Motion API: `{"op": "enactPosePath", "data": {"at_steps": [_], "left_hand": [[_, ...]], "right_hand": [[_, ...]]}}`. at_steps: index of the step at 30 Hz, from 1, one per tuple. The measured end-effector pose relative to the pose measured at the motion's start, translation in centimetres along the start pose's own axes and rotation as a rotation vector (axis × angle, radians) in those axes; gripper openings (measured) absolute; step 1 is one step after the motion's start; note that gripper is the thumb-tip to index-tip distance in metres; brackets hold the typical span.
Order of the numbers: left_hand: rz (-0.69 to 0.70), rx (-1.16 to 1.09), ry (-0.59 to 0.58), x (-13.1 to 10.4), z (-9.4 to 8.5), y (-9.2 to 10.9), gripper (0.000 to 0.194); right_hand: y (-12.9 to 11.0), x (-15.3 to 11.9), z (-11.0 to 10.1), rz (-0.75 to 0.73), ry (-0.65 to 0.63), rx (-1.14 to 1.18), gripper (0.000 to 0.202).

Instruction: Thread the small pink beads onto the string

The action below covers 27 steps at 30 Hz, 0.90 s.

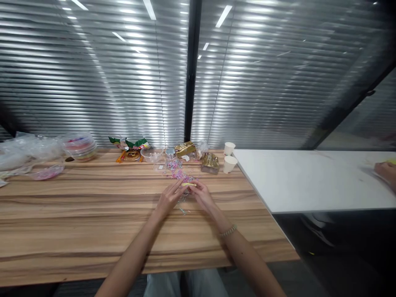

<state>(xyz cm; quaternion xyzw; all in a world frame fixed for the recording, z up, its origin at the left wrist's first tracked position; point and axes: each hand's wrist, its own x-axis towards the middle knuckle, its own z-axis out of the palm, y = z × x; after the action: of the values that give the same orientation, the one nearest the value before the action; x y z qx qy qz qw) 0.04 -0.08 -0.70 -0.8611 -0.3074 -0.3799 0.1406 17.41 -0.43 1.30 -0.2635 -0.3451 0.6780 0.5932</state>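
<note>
A thin pale-yellow strip (189, 184) spans the gap between my hands, just above the wooden table. My left hand (168, 198) has its fingertips closed at the strip's left end. My right hand (202, 196), with a beaded bracelet on the wrist, pinches the strip from the right. Past my fingertips lies a scattered pile of small pink and purple pieces (181, 175). Several pale green bits (182, 211) are on the wood between and below my hands. A small clear jar (170, 154) stands behind the pile; what the strip is made of is too small to tell.
Behind are a clear bowl (152, 155), snack packets (131, 155), gold packages (210, 163) and two paper cups (229, 164). Stacked plastic tubs (79, 146) and clear bags (31, 150) sit left. A white table (303, 177) adjoins right, with another person's hand (386, 171).
</note>
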Motion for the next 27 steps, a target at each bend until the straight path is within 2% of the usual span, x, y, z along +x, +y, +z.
{"op": "enactPosePath", "data": {"at_steps": [4, 13, 18, 27], "left_hand": [[0.016, 0.079, -0.028, 0.2, -0.5, 0.2, 0.048], [0.068, 0.158, 0.012, 0.5, -1.0, 0.5, 0.045], [0.105, 0.199, -0.012, 0.5, -1.3, 0.6, 0.046], [0.192, 0.245, 0.044, 1.0, -1.2, 0.9, 0.043]], "right_hand": [[0.0, 0.0, -0.1, 0.007, -0.036, 0.043, 0.023], [-0.1, 0.0, -0.5, 0.021, -0.095, 0.072, 0.021], [-0.2, 0.0, -0.6, 0.047, -0.116, 0.068, 0.018], [-0.2, -0.3, -0.7, 0.115, -0.206, 0.077, 0.020]]}}
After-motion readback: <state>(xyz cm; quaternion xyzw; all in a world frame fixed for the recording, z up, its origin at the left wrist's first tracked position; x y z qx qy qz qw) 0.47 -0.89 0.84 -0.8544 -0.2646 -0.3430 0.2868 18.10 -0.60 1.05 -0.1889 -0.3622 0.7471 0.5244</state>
